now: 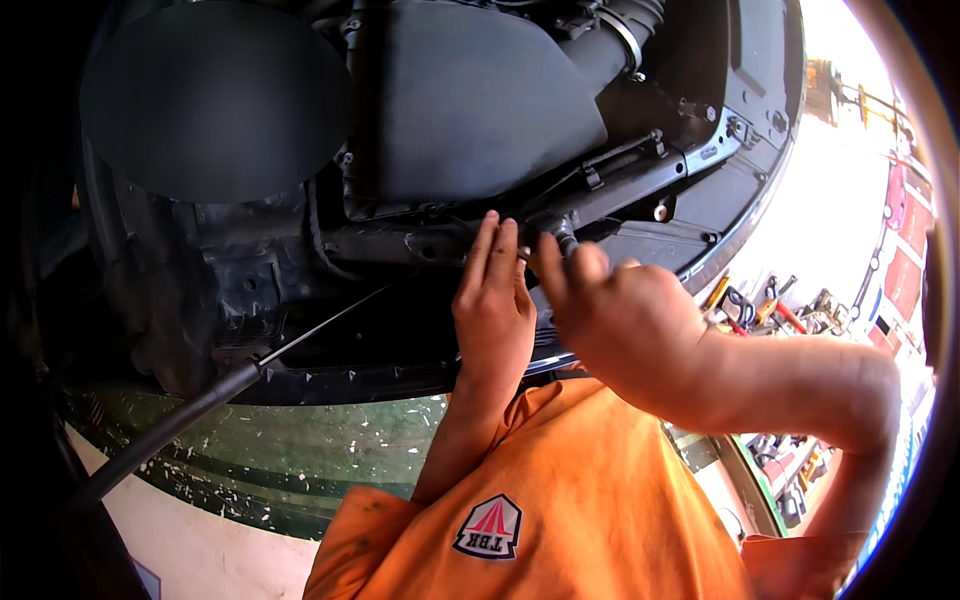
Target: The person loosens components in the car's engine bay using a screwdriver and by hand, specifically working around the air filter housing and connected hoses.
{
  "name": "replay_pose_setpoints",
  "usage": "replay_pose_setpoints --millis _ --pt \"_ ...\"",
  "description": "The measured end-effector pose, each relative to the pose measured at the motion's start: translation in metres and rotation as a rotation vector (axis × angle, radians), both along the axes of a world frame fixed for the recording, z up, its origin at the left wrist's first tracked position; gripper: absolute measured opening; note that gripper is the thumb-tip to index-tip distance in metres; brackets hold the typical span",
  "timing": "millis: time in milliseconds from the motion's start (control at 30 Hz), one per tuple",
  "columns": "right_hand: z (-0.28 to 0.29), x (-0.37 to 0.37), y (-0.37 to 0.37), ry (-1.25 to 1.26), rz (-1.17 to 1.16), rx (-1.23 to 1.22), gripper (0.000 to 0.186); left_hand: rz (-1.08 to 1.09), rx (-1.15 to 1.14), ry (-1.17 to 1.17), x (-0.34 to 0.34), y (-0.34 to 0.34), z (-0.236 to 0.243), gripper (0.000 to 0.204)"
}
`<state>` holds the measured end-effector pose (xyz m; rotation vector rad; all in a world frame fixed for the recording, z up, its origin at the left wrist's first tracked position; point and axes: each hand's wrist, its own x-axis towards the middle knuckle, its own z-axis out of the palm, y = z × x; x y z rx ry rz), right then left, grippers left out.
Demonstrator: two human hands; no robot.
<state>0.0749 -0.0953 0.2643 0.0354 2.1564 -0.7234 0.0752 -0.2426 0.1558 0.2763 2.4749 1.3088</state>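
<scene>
My left hand [492, 320] rests with its index and middle fingers stretched out on a dark metal rail [400, 242] below the black plastic housing [470, 110] in a car's engine bay. Just right of it, my right hand [635, 325] is curled around a tool [566, 232] at a joint on the rail; its fingers partly hide the tool and look slightly blurred. A thin hose or rod with clips [610, 160] runs above that joint.
A gas strut [215, 390] crosses the lower left. A ribbed intake duct [610, 50] is at top. The car's curved front edge [340, 385] borders a green surface [250, 460]. Assorted hand tools [775, 310] lie at right, with more items in a green tray [760, 470].
</scene>
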Motion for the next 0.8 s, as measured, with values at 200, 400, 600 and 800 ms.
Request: replay_pose_setpoints --millis 200,400,600,800 --pt "0.010 -0.014 -0.010 0.194 0.199 0.117 0.052 -0.034 0.007 0.116 -0.004 -0.006 0.000 0.030" --pt "0.010 -0.021 0.001 0.106 0.240 0.146 0.050 0.037 0.025 -0.006 -0.003 0.001 0.004 0.030" --pt "0.016 -0.017 -0.008 0.216 0.116 0.064 0.049 -0.058 0.005 0.043 -0.006 -0.005 0.002 0.034" --pt "0.013 -0.006 -0.013 0.284 0.370 0.175 0.048 -0.067 -0.036 0.052 -0.005 -0.002 0.003 0.032"
